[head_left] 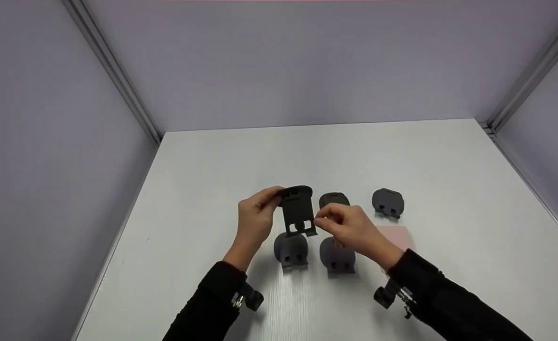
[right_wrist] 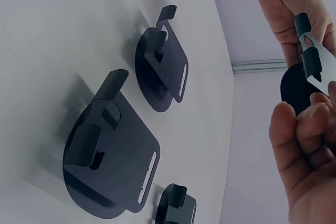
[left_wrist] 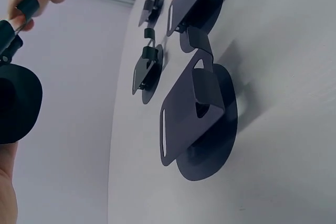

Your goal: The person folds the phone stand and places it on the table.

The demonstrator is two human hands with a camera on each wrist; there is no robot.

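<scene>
Dark plastic stand is hanging above the desk, left hand gripping its round base, right hand pinching its plate's lower edge (four others standing assembled, apparently, below).

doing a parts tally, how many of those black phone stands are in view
5: one held stand in both hands, two near stands, one behind the right hand, one far right. More may be hidden.
</scene>
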